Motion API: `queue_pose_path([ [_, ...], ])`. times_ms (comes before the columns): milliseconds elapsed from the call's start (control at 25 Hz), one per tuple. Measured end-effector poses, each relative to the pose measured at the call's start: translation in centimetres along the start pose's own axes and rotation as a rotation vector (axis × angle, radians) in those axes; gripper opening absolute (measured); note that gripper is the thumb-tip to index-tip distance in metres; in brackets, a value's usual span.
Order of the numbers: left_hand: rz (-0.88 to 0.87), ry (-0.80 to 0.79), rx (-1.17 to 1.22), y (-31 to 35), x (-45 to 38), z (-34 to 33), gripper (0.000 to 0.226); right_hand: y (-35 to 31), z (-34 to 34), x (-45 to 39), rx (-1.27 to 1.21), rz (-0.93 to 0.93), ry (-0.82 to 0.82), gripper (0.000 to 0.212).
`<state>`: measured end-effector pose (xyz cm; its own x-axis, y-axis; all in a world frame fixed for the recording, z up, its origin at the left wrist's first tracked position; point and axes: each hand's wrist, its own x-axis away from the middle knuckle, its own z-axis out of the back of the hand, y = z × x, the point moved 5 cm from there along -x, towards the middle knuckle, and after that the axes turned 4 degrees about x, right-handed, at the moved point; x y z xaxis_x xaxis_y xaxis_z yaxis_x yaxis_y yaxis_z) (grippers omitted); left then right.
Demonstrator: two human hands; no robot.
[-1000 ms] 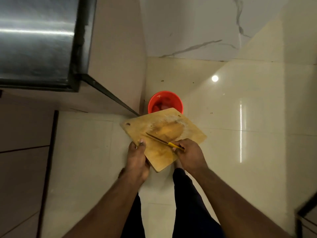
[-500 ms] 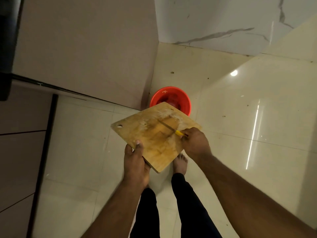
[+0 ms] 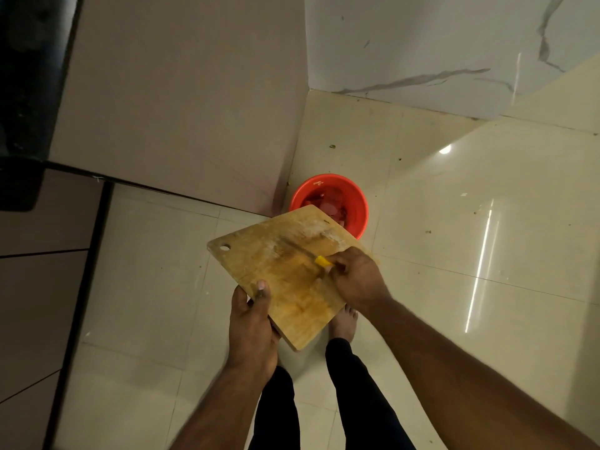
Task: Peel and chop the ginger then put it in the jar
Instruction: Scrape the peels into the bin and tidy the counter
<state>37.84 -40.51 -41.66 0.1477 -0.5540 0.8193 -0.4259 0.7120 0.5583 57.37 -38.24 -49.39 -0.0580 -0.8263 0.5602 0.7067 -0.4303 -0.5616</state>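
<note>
board: cutting board [image 3: 285, 274] tilted, far corner over the red bucket [image 3: 329, 203]
left hand [image 3: 251, 323]: fingers grip near edge
right hand [image 3: 355, 277]: fingers curled round knife [image 3: 321, 261], blade pointing bucketward

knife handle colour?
Yellow. The knife handle sticks out of the right hand over the cutting board; head view, the only one.

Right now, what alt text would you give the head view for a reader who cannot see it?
A standing person holds a square wooden cutting board over a round red plastic bucket on a glossy cream tiled floor. The left hand grips the board's near edge, while the right hand grips a yellow-handled knife laid on the board's top.
</note>
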Motion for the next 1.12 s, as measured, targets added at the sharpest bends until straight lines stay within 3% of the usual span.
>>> queue_pose_path([
  [120, -0.007, 0.008, -0.007, 0.3, 0.1, 0.2, 0.036, -1.0, -0.6, 0.5, -0.009, 0.082, -0.021, 0.023],
  [320, -0.036, 0.045, -0.014, 1.2, 0.5, 1.5, 0.032, 3.6, 0.3, -1.8, 0.212, -0.228, 0.020, 0.032],
  [520, -0.047, 0.066, -0.012, 1.6, 0.4, 2.1, 0.034, 1.4, -0.5, -1.1, 0.092, 0.007, -0.025, 0.028],
  [760, -0.050, 0.087, -0.014, 2.2, 0.5, 4.9, 0.037, 6.1, 1.0, -2.9, 0.242, -0.310, 0.065, 0.032],
  [960, -0.065, 0.110, 0.006, 2.5, 0.4, 5.4, 0.039, 2.6, 0.3, -3.0, 0.212, -0.047, 0.029, 0.028],
  [1120, -0.062, 0.125, 0.006, 2.7, 0.6, 6.0, 0.040, 3.5, 1.4, -3.3, 0.231, -0.178, 0.126, 0.033],
])
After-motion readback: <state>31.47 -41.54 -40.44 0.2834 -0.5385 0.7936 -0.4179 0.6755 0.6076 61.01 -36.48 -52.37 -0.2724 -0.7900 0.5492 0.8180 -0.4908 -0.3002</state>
